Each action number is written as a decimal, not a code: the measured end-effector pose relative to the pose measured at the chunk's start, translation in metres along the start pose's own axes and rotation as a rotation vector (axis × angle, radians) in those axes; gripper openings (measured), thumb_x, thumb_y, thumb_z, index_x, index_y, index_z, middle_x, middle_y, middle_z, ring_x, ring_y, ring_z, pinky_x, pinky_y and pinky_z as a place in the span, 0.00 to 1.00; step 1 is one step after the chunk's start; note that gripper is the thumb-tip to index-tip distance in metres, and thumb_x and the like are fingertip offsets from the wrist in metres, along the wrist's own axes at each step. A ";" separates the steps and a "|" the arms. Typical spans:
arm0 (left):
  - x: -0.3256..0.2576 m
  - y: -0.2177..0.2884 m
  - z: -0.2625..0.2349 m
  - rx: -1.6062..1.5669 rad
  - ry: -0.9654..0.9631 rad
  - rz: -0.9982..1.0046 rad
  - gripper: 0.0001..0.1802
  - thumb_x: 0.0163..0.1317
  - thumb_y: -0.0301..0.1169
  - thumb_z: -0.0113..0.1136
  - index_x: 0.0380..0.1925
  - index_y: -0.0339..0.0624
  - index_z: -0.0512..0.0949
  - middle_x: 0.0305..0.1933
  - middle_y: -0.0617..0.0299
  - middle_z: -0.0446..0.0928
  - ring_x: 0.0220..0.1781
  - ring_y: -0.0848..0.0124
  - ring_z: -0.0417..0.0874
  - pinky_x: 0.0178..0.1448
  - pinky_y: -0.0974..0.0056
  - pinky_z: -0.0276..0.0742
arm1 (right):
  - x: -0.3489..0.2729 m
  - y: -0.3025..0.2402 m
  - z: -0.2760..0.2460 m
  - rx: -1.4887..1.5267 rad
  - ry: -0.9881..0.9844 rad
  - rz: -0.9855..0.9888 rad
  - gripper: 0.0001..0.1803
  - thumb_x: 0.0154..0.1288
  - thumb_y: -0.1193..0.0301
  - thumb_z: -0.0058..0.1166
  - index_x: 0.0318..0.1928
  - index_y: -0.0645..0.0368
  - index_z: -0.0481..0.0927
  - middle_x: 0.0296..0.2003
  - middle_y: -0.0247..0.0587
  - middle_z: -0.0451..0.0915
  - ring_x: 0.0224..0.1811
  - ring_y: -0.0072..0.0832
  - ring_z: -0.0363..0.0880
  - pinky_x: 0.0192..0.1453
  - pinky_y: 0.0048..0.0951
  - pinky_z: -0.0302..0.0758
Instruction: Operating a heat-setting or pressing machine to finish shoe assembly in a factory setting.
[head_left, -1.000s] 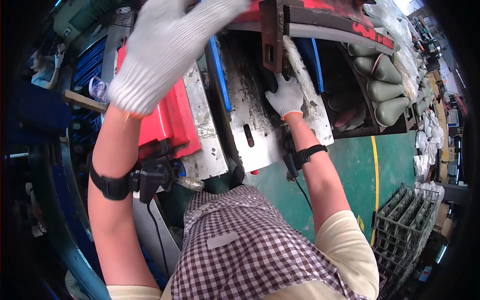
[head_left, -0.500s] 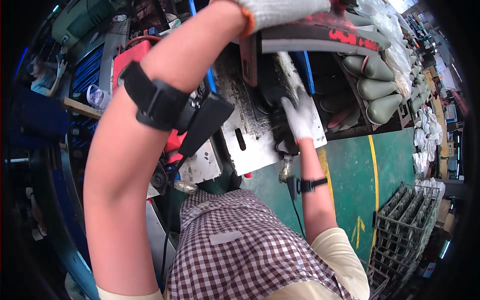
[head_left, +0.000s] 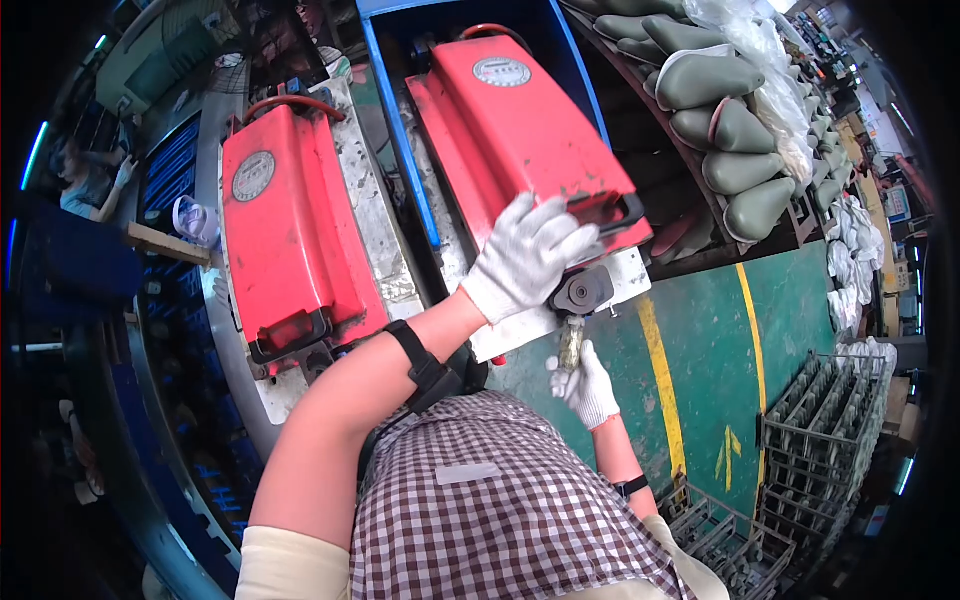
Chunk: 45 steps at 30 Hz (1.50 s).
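My left hand (head_left: 525, 255), in a white knit glove, lies on the front end of a red mould lid (head_left: 510, 120), its fingers curled at the lid's black handle (head_left: 612, 208). The lid is down on its pale metal base (head_left: 625, 285). Just below the base's front edge, my gloved right hand (head_left: 585, 385) is closed around a short dull metal lever (head_left: 571, 342) that hangs under a round black latch (head_left: 583, 292). A black band sits on each wrist.
A second red mould (head_left: 285, 230) lies shut to the left, beyond a blue frame bar (head_left: 400, 140). Grey saddle-shaped parts (head_left: 740, 130) fill a shelf at upper right. Wire racks (head_left: 820, 430) stand on the green floor past a yellow line (head_left: 660, 370). Another person (head_left: 90, 185) works far left.
My left arm has come down from overhead and the red lid has swung down with it onto its base. My right hand dropped from the base plate to the lever below.
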<state>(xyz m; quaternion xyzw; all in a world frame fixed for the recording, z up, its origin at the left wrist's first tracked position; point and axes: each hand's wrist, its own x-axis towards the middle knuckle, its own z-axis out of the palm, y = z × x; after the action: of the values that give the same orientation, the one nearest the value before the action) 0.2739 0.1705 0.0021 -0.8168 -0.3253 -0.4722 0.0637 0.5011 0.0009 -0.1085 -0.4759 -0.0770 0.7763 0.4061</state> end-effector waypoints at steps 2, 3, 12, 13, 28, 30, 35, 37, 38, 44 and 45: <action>-0.020 0.000 0.009 0.029 -0.027 0.021 0.18 0.47 0.31 0.64 0.43 0.51 0.83 0.38 0.64 0.78 0.44 0.61 0.84 0.49 0.48 0.76 | -0.003 -0.002 -0.003 0.024 -0.037 0.036 0.30 0.83 0.41 0.38 0.60 0.55 0.74 0.37 0.46 0.84 0.27 0.33 0.79 0.28 0.35 0.76; -0.033 -0.001 0.013 0.045 -0.060 0.015 0.20 0.47 0.33 0.63 0.44 0.52 0.83 0.38 0.65 0.78 0.46 0.61 0.84 0.50 0.48 0.77 | -0.003 -0.005 0.000 0.045 -0.075 0.081 0.31 0.83 0.40 0.36 0.61 0.54 0.74 0.36 0.46 0.84 0.27 0.32 0.77 0.28 0.36 0.76; -0.077 -0.014 0.038 0.085 -0.057 0.078 0.28 0.50 0.33 0.60 0.56 0.57 0.79 0.49 0.66 0.79 0.58 0.60 0.83 0.59 0.43 0.77 | 0.017 -0.060 -0.024 0.232 0.366 0.007 0.30 0.74 0.35 0.47 0.44 0.49 0.82 0.25 0.27 0.71 0.21 0.23 0.65 0.20 0.30 0.59; -0.082 -0.013 0.037 0.093 -0.059 0.071 0.28 0.50 0.33 0.60 0.56 0.57 0.79 0.49 0.66 0.79 0.58 0.60 0.83 0.59 0.43 0.77 | 0.017 -0.075 -0.008 0.255 0.396 -0.112 0.26 0.76 0.37 0.46 0.49 0.44 0.79 0.26 0.26 0.71 0.22 0.22 0.66 0.24 0.29 0.63; -0.114 -0.001 -0.201 0.051 -0.248 -0.649 0.14 0.57 0.28 0.65 0.43 0.39 0.85 0.44 0.50 0.85 0.50 0.50 0.85 0.59 0.50 0.79 | 0.022 -0.019 0.110 -1.221 -0.205 -0.922 0.08 0.74 0.72 0.56 0.49 0.58 0.83 0.39 0.41 0.84 0.40 0.32 0.83 0.48 0.33 0.80; -0.131 0.003 -0.247 0.216 -0.252 -0.786 0.06 0.60 0.29 0.66 0.36 0.41 0.84 0.37 0.53 0.83 0.45 0.51 0.84 0.53 0.49 0.79 | 0.020 -0.003 0.158 -1.423 -0.518 -0.818 0.10 0.73 0.68 0.57 0.50 0.59 0.83 0.43 0.48 0.85 0.46 0.41 0.86 0.53 0.38 0.81; -0.179 0.007 -0.295 0.390 -0.574 -0.720 0.11 0.62 0.39 0.67 0.38 0.45 0.85 0.33 0.54 0.83 0.40 0.55 0.86 0.49 0.49 0.79 | 0.018 0.052 0.262 -1.788 -0.985 -0.308 0.26 0.72 0.51 0.56 0.54 0.62 0.80 0.47 0.57 0.86 0.51 0.52 0.86 0.59 0.47 0.80; -0.189 0.003 -0.278 0.446 -0.575 -0.800 0.18 0.63 0.50 0.64 0.36 0.47 0.86 0.33 0.54 0.85 0.39 0.55 0.88 0.45 0.47 0.80 | 0.027 0.092 0.273 -2.020 -1.025 -0.372 0.33 0.70 0.46 0.57 0.61 0.63 0.76 0.44 0.60 0.87 0.49 0.54 0.87 0.58 0.47 0.80; -0.184 -0.001 -0.275 0.404 -0.691 -0.939 0.21 0.62 0.53 0.64 0.37 0.47 0.86 0.35 0.53 0.86 0.41 0.54 0.89 0.46 0.47 0.81 | 0.027 0.109 0.280 -2.072 -1.001 -0.331 0.32 0.69 0.48 0.58 0.57 0.65 0.74 0.44 0.65 0.86 0.49 0.58 0.86 0.58 0.52 0.79; -0.160 -0.026 -0.275 0.220 -0.989 -1.203 0.30 0.55 0.60 0.64 0.45 0.49 0.89 0.45 0.48 0.88 0.50 0.51 0.89 0.57 0.50 0.83 | 0.047 0.141 0.268 -1.934 -0.864 -0.411 0.26 0.68 0.51 0.59 0.51 0.63 0.77 0.40 0.64 0.86 0.47 0.58 0.86 0.53 0.54 0.80; -0.157 -0.028 -0.276 0.169 -1.027 -1.232 0.31 0.54 0.61 0.64 0.46 0.49 0.89 0.46 0.48 0.88 0.51 0.52 0.89 0.59 0.50 0.82 | 0.045 0.140 0.269 -1.917 -0.846 -0.375 0.25 0.69 0.51 0.59 0.50 0.63 0.78 0.41 0.63 0.86 0.47 0.57 0.86 0.53 0.53 0.80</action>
<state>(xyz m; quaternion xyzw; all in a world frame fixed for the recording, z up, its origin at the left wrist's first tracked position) 0.0017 0.0046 0.0193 -0.5983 -0.7405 0.0384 -0.3038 0.1974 0.0120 -0.0659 -0.2688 -0.8633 0.4187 -0.0848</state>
